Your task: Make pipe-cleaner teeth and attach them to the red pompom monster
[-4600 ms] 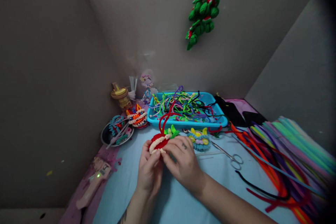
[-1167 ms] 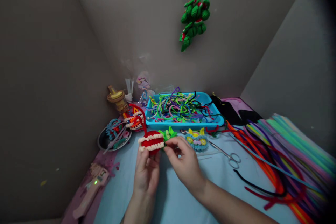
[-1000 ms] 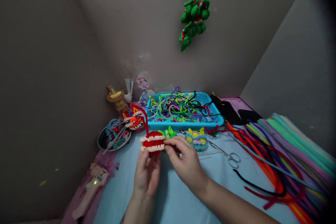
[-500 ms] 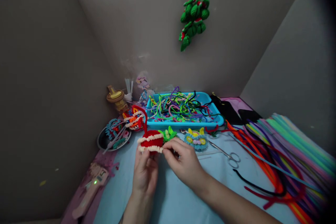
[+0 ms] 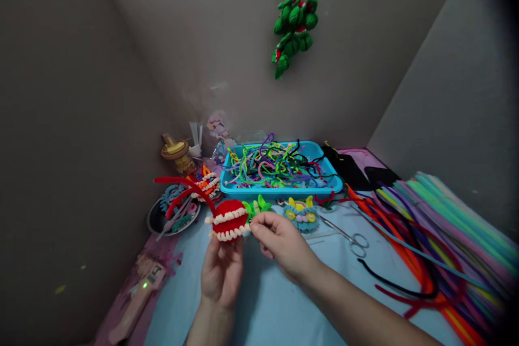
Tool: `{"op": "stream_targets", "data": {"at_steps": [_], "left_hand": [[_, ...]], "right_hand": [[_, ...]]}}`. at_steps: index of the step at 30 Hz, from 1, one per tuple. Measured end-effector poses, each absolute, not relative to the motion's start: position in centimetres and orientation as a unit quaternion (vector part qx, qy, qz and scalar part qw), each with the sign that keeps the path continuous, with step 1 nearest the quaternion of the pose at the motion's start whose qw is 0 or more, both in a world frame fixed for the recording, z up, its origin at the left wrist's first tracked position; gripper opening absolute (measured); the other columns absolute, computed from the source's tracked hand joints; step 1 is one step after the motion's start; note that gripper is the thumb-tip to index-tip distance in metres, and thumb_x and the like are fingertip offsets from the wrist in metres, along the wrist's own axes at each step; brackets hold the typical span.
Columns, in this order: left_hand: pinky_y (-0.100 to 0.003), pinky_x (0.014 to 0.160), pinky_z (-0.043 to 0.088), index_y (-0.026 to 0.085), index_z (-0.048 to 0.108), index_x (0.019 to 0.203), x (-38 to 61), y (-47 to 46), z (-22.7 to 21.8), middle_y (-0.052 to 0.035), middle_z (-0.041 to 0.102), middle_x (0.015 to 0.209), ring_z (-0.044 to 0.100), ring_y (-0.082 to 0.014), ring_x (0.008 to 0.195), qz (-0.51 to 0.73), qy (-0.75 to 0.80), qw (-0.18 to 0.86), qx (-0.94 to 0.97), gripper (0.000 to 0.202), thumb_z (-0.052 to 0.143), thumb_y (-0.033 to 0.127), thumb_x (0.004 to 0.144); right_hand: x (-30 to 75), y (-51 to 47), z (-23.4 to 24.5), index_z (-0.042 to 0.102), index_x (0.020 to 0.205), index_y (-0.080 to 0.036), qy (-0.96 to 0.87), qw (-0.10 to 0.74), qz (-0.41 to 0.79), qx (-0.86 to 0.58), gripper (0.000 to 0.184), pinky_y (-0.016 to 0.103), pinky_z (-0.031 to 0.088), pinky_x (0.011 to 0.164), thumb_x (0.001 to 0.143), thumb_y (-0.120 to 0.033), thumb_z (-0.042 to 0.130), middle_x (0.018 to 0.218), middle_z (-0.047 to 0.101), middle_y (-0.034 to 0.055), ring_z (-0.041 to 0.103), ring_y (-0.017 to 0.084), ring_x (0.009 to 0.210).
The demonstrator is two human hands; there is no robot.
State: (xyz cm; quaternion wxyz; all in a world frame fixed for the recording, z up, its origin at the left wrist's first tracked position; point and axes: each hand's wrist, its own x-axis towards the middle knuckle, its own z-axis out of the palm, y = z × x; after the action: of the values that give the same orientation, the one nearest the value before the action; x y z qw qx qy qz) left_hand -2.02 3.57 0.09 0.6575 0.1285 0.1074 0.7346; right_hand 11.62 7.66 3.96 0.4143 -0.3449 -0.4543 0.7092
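Note:
My left hand (image 5: 221, 273) holds up a red pipe-cleaner mouth figure (image 5: 227, 220) with two rows of cream teeth, its fingers closed on the underside. Two long red pipe-cleaner tails (image 5: 178, 188) stick out of it to the left. My right hand (image 5: 279, 243) pinches the figure's right end with thumb and forefinger. A small green pipe-cleaner piece (image 5: 255, 207) lies just behind the figure. A blue and yellow pipe-cleaner figure (image 5: 302, 215) rests on the light blue mat (image 5: 275, 303) to the right.
A turquoise tray (image 5: 279, 189) of tangled pipe-cleaner scraps stands behind. Scissors (image 5: 348, 237) lie right of my hands. Long pipe cleaners in many colours (image 5: 438, 232) fill the right side. A dark bowl (image 5: 156, 221) with finished pieces and a glue gun (image 5: 135, 294) sit left. A green ornament (image 5: 294, 16) hangs above.
The red figure has turned in my hands, and its red tails have swung from upright to pointing left. My right hand has shifted its pinch along the figure's right end.

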Motion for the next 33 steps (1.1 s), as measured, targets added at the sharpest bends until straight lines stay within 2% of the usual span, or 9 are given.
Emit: {"op": "stream_targets", "data": {"at_steps": [6,12,19,24,29,33], "left_hand": [[-0.024,0.095,0.048,0.027,0.069,0.107,-2.2,3.3,-0.1,-0.0005,0.07,0.114,0.063,-0.0138,0.108,0.71,0.084,0.683,0.151,0.038,0.041,0.009,0.09],[-0.021,0.092,0.049,0.028,0.072,0.1,-2.7,3.1,-0.4,0.0004,0.073,0.108,0.066,-0.0126,0.102,0.691,0.089,0.695,0.175,0.029,0.053,0.012,0.084],[-0.021,0.085,0.054,0.025,0.073,0.093,-2.7,3.4,0.2,-0.0012,0.075,0.1,0.07,-0.014,0.092,0.681,0.141,0.693,0.189,0.019,0.066,0.017,0.078],[-0.019,0.083,0.054,0.024,0.072,0.095,-2.5,3.9,0.6,-0.0017,0.075,0.099,0.07,-0.0145,0.091,0.677,0.145,0.697,0.185,0.021,0.064,0.012,0.079],[-0.023,0.082,0.055,0.026,0.068,0.105,-2.5,4.1,0.4,-0.0017,0.075,0.1,0.07,-0.0168,0.093,0.683,0.166,0.685,0.194,0.03,0.062,0.01,0.079],[-0.022,0.08,0.056,0.025,0.068,0.103,-1.9,4.0,0.7,-0.0022,0.074,0.104,0.069,-0.0176,0.096,0.71,0.213,0.644,0.188,0.028,0.067,0.014,0.077]], "right_hand": [[12.2,7.8,5.1,0.049,0.062,-0.017,-0.386,0.357,0.795,-0.302,0.031,0.016,0.016,0.035,0.063,-0.039,0.071,0.048,0.041,-0.0088,0.029,0.003,0.04],[13.0,7.9,5.6,0.05,0.061,-0.017,-0.376,0.284,0.838,-0.275,0.019,0.015,0.013,0.035,0.061,-0.025,0.067,0.047,0.041,-0.0087,0.029,0.003,0.041],[13.4,8.5,5.1,0.049,0.062,-0.017,-0.389,0.256,0.845,-0.264,0.016,0.015,0.012,0.035,0.062,-0.021,0.064,0.047,0.038,-0.0101,0.025,0.002,0.04],[12.9,8.4,4.8,0.048,0.06,-0.017,-0.419,0.316,0.808,-0.268,0.019,0.016,0.015,0.035,0.063,-0.024,0.065,0.047,0.038,-0.0105,0.025,0.002,0.039],[11.5,7.5,4.3,0.05,0.063,-0.017,-0.398,0.42,0.76,-0.297,0.028,0.017,0.018,0.036,0.066,-0.037,0.07,0.048,0.038,-0.0106,0.026,0.002,0.038],[10.7,6.8,3.7,0.055,0.069,-0.016,-0.355,0.491,0.736,-0.3,0.033,0.018,0.025,0.04,0.068,-0.045,0.071,0.052,0.045,-0.0072,0.036,0.005,0.042]]}}
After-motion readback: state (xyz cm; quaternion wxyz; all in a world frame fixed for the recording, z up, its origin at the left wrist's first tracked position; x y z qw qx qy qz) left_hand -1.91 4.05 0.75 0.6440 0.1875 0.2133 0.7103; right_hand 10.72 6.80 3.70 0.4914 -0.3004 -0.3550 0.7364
